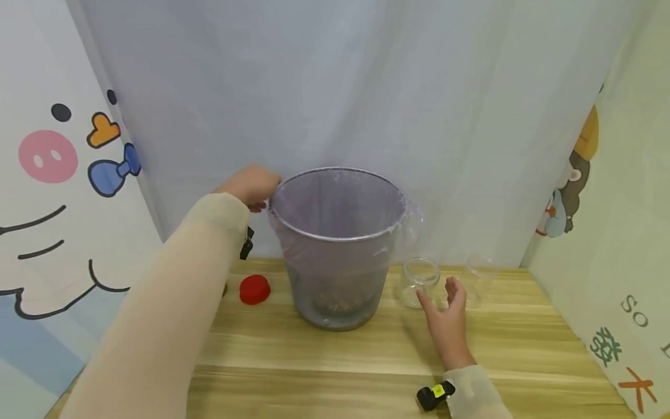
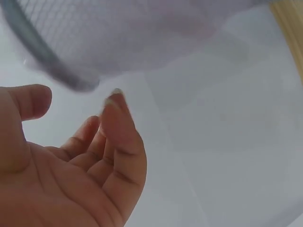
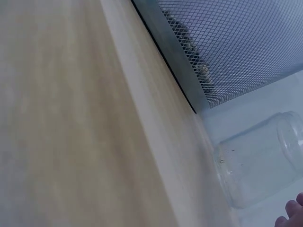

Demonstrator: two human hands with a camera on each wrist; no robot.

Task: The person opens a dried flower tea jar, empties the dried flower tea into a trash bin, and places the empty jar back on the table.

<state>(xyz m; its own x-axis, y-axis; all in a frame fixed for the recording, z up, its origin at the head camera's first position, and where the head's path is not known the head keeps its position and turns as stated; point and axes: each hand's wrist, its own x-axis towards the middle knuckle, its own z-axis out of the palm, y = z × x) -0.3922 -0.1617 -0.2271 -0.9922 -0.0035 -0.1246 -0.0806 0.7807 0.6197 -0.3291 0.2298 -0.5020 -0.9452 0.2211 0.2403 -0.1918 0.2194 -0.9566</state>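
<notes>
A grey mesh waste bin [image 1: 337, 279] with a thin purple liner bag [image 1: 298, 244] over its rim stands mid-table. My left hand [image 1: 255, 185] is at the rim's left side; in the left wrist view the thumb and curved fingers [image 2: 124, 156] are apart, with the rim [image 2: 61, 71] just above the gap between them. Thumb and fingers spread, my right hand [image 1: 447, 326] reaches toward a clear open jar [image 1: 420, 285] on the right. Only its fingertips [image 3: 293, 208] show in the right wrist view, beside the jar [image 3: 258, 163].
Another clear cup [image 1: 480, 273] stands right of the jar, near the back curtain [image 1: 460, 145]. Left of the bin lies a red lid [image 1: 255, 289]; a dark item peeks from behind the left sleeve. Printed side curtains flank the wooden table [image 1: 335, 372].
</notes>
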